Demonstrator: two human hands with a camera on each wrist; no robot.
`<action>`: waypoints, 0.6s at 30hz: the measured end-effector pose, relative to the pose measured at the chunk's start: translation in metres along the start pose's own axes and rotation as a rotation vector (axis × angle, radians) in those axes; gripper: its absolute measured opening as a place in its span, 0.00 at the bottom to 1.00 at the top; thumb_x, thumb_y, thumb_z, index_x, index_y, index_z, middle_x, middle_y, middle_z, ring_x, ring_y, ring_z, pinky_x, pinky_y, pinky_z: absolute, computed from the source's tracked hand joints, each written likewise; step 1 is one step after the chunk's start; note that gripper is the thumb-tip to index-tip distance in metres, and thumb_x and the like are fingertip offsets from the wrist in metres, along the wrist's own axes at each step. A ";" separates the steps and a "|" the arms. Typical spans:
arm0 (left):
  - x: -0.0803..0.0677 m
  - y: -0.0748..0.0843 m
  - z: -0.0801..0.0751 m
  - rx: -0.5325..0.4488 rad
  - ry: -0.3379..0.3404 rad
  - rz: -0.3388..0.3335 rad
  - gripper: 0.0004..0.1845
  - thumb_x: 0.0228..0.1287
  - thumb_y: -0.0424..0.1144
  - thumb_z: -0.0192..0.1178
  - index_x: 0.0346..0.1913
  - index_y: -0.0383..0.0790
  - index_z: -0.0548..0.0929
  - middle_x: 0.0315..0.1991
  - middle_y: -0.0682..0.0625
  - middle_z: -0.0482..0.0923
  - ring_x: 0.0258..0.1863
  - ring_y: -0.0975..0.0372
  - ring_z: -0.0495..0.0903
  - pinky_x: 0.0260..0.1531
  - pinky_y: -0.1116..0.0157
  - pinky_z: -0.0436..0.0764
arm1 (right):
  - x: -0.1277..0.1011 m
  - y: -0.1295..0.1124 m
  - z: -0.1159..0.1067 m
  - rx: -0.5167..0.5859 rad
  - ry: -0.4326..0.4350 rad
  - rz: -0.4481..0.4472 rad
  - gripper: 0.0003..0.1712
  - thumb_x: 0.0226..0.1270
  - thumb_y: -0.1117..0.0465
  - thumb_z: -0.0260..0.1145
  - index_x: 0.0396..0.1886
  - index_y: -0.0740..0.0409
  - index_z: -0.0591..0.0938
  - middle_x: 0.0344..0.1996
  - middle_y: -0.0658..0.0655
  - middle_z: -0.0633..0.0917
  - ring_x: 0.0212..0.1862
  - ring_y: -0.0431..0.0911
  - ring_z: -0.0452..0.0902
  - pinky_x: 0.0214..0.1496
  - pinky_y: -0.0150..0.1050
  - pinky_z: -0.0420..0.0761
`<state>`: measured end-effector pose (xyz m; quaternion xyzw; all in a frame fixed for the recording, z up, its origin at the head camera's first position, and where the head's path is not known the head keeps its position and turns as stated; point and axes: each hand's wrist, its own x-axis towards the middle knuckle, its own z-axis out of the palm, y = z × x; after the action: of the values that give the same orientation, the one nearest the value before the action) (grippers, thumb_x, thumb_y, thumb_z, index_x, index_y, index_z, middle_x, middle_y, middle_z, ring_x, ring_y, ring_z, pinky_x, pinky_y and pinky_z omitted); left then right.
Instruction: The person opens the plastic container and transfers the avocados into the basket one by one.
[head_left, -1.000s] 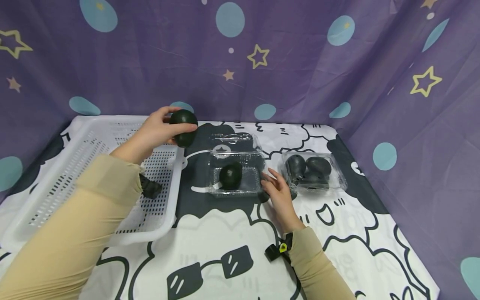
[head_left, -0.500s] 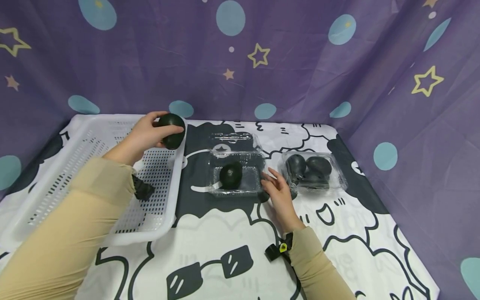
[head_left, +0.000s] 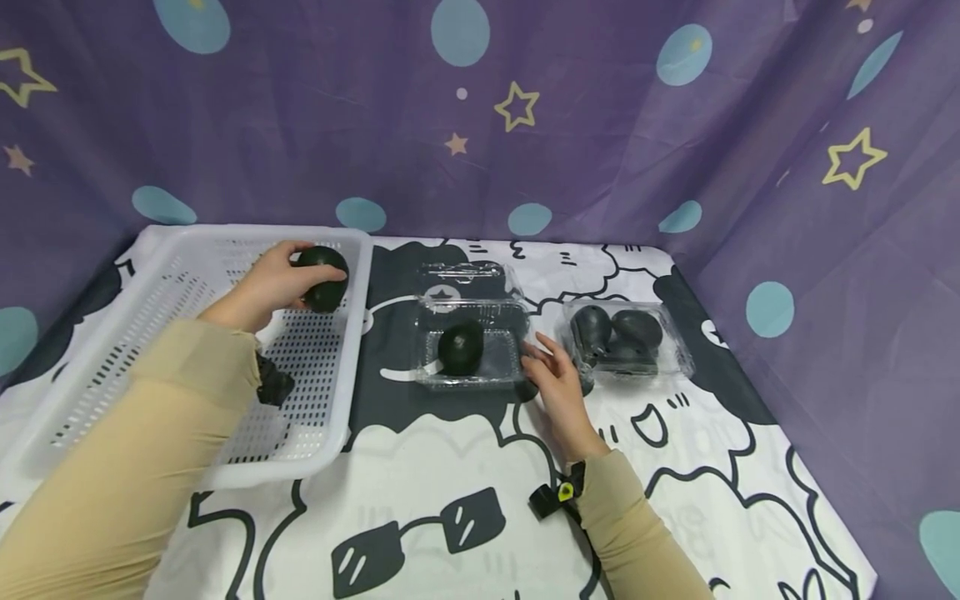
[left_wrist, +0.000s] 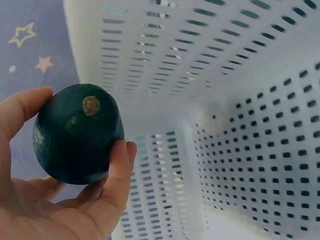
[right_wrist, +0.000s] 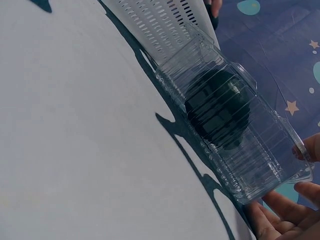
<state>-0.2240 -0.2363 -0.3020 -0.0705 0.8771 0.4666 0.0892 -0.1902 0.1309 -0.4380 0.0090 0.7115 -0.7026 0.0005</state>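
My left hand [head_left: 281, 279] grips a dark green avocado [head_left: 323, 278] over the far right corner of the white perforated basket [head_left: 112, 350]. In the left wrist view the avocado [left_wrist: 77, 132] sits between thumb and fingers, stem scar up, with the basket wall [left_wrist: 210, 75] behind. An open clear plastic clamshell [head_left: 472, 337] at the middle holds one avocado [head_left: 461, 348]. My right hand [head_left: 555, 379] rests with straight fingers against the clamshell's right edge. The right wrist view shows the clamshell [right_wrist: 235, 130] with its avocado [right_wrist: 217, 107] and my fingertips [right_wrist: 280, 212] at its end.
A shut clear clamshell [head_left: 626, 337] with several avocados stands to the right of my right hand. A cartoon-printed cloth [head_left: 465, 492] covers the table, and a purple star-patterned curtain [head_left: 480, 117] closes off the back and right side.
My left hand has carried the avocado leftward and down, from above the open clamshell's left side to over the basket's far right corner. The right hand has stayed put.
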 end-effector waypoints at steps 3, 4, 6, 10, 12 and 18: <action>0.001 -0.006 -0.001 0.023 -0.013 -0.008 0.51 0.67 0.54 0.60 0.79 0.35 0.41 0.72 0.27 0.55 0.46 0.54 0.78 0.29 0.69 0.82 | 0.000 0.000 0.000 -0.004 0.001 0.004 0.32 0.72 0.66 0.57 0.74 0.59 0.65 0.67 0.66 0.74 0.69 0.56 0.71 0.63 0.41 0.75; 0.002 -0.008 -0.001 0.029 -0.018 -0.010 0.51 0.68 0.54 0.60 0.79 0.34 0.41 0.72 0.27 0.55 0.45 0.56 0.78 0.30 0.69 0.82 | 0.000 0.000 0.000 -0.008 0.003 0.006 0.32 0.72 0.65 0.57 0.74 0.59 0.65 0.67 0.65 0.74 0.69 0.55 0.71 0.64 0.42 0.75; 0.003 -0.012 -0.001 0.035 -0.033 -0.018 0.51 0.68 0.54 0.60 0.79 0.33 0.41 0.72 0.27 0.54 0.47 0.55 0.78 0.32 0.68 0.84 | 0.000 -0.001 0.000 -0.015 0.002 0.006 0.32 0.72 0.65 0.57 0.74 0.59 0.64 0.67 0.65 0.74 0.69 0.56 0.70 0.66 0.46 0.74; 0.004 -0.018 0.000 0.044 -0.049 -0.033 0.51 0.68 0.52 0.60 0.78 0.31 0.42 0.71 0.26 0.54 0.57 0.46 0.75 0.39 0.64 0.86 | 0.000 -0.001 0.001 -0.017 0.000 0.008 0.32 0.72 0.65 0.57 0.75 0.59 0.64 0.68 0.65 0.74 0.69 0.56 0.70 0.68 0.50 0.73; 0.005 -0.020 0.002 0.046 -0.056 -0.039 0.50 0.68 0.51 0.60 0.78 0.30 0.42 0.72 0.25 0.53 0.61 0.42 0.72 0.41 0.62 0.86 | 0.001 -0.001 0.000 -0.021 -0.004 0.004 0.32 0.72 0.65 0.57 0.75 0.59 0.64 0.68 0.65 0.74 0.69 0.56 0.70 0.68 0.51 0.73; 0.008 -0.024 0.003 0.051 -0.055 -0.047 0.50 0.68 0.50 0.61 0.78 0.29 0.43 0.71 0.25 0.53 0.59 0.43 0.73 0.38 0.63 0.86 | 0.001 -0.002 0.000 -0.032 -0.006 -0.003 0.31 0.72 0.65 0.56 0.74 0.59 0.64 0.68 0.65 0.74 0.69 0.56 0.70 0.68 0.50 0.73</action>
<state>-0.2266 -0.2476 -0.3251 -0.0758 0.8841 0.4435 0.1260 -0.1908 0.1308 -0.4365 0.0060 0.7226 -0.6912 0.0018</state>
